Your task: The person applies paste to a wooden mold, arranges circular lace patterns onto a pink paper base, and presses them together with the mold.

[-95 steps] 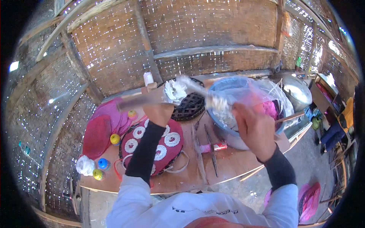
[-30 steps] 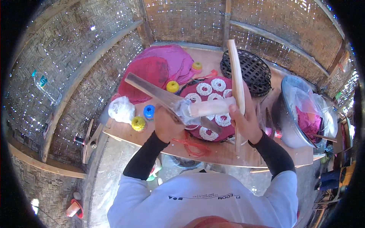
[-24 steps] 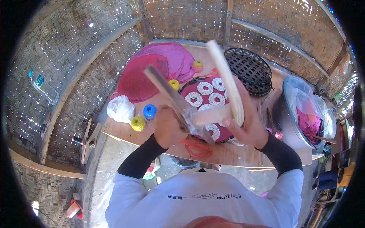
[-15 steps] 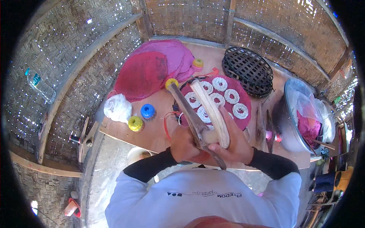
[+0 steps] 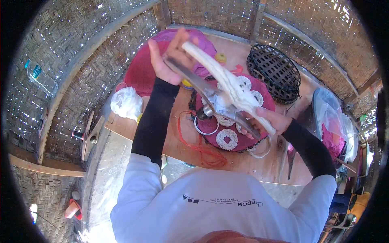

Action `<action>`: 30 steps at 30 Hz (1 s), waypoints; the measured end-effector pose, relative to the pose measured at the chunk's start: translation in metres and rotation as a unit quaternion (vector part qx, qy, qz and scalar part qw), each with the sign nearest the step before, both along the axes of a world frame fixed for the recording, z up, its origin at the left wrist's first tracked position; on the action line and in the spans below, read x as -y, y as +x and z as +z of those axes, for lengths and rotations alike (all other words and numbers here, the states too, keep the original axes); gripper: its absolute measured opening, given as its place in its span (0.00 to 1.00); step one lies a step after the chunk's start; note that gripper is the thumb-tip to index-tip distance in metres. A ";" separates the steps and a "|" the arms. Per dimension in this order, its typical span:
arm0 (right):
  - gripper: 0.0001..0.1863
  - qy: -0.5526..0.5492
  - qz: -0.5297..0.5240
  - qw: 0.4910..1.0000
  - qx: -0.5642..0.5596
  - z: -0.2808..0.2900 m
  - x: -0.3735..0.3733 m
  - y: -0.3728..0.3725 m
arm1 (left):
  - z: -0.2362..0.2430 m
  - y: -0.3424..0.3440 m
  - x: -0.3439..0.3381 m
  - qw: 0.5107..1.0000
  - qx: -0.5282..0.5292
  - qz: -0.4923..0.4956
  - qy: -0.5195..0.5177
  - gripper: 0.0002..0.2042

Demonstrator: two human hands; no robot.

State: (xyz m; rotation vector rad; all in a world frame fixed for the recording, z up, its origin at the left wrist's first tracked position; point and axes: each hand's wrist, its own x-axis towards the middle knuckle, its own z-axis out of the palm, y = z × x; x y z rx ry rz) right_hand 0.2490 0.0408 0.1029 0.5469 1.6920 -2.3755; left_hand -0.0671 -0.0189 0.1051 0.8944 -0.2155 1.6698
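Note:
A wooden hinged tool with a pale bar (image 5: 209, 69) and a darker bar (image 5: 187, 77) is held over the board, a metal cylinder (image 5: 208, 110) at its middle. My left hand (image 5: 168, 65) is raised at the dark bar's upper end, fingers spread, the bar against or just in front of the palm. My right hand (image 5: 272, 119) grips the tool's lower right end. Beneath lie white rings (image 5: 227, 140) on a round magenta cloth (image 5: 209, 135), with red string (image 5: 204, 162) beside it.
Behind are magenta cloths (image 5: 137, 69) and a dark woven basket (image 5: 273, 73). A white plastic bag (image 5: 125, 103) sits left on the table (image 5: 263, 168); a large basin (image 5: 324, 105) with pink material stands right. A person in yellow (image 5: 358, 204) is at the far right.
My left hand has risen to the upper left and opened along the dark bar. The tool has tilted more horizontally, exposing the metal cylinder. My right hand has moved right.

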 end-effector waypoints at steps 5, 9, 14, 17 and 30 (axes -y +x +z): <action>0.35 -0.025 0.019 0.996 0.088 -0.009 -0.001 -0.015 | -0.038 0.008 0.000 0.997 0.036 -0.069 -0.012 0.26; 0.36 0.014 0.024 0.995 0.100 -0.024 0.000 -0.025 | -0.067 -0.004 -0.001 0.994 0.069 -0.065 -0.055 0.19; 0.35 0.143 0.046 0.984 0.100 -0.035 -0.002 -0.029 | -0.059 -0.003 0.006 0.996 0.056 -0.062 -0.043 0.16; 0.35 0.107 0.059 0.988 0.091 -0.028 0.002 -0.031 | -0.067 -0.005 0.011 0.995 0.044 -0.011 -0.087 0.16; 0.39 0.283 0.025 0.934 0.216 0.015 -0.010 -0.025 | -0.089 0.017 0.008 0.983 0.089 0.049 -0.156 0.15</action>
